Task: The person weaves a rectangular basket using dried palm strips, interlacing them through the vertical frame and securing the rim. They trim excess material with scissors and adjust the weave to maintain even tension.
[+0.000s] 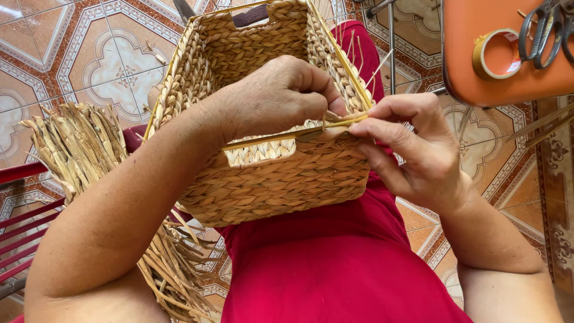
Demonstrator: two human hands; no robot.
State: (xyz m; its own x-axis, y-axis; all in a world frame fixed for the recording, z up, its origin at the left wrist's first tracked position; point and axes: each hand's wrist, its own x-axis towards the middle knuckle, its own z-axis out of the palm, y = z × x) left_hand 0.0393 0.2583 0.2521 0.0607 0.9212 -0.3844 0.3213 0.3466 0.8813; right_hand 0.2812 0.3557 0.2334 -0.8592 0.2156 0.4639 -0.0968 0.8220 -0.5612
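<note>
Our left hand [281, 96] is curled into a loose fist over the near rim of the basket [269, 173], thumb and forefinger pinched shut on a thin pale strand [344, 121] where it crosses the rim. Our right hand [406, 146] meets it from the other side, fingers closed on the same strand just beside the left thumb, so the two hands are touching or nearly touching at the top edge. The basket is a rectangular one of braided straw-coloured fibre, tilted toward us and resting on our lap against the red cloth [335, 263]; a cut-out handle opening shows in its near wall just below the hands. Loose stiff strands stick up along the far right rim. To our left a bundle of dried fibre [78, 143] lies over a red slatted seat [24, 233], well apart from the hands. At upper right an orange stool [508, 78] holds a roll of tape [493, 54] and a pair of scissors [547, 30]. Beneath everything is a patterned tile floor [89, 54]. As we judge it, the strand is thin and looks dry, so a sharp pull or a tight bend at the rim could snap or fray it; and with the basket only propped on the lap, a tug from one hand alone could tip it and loosen the pinch.
</note>
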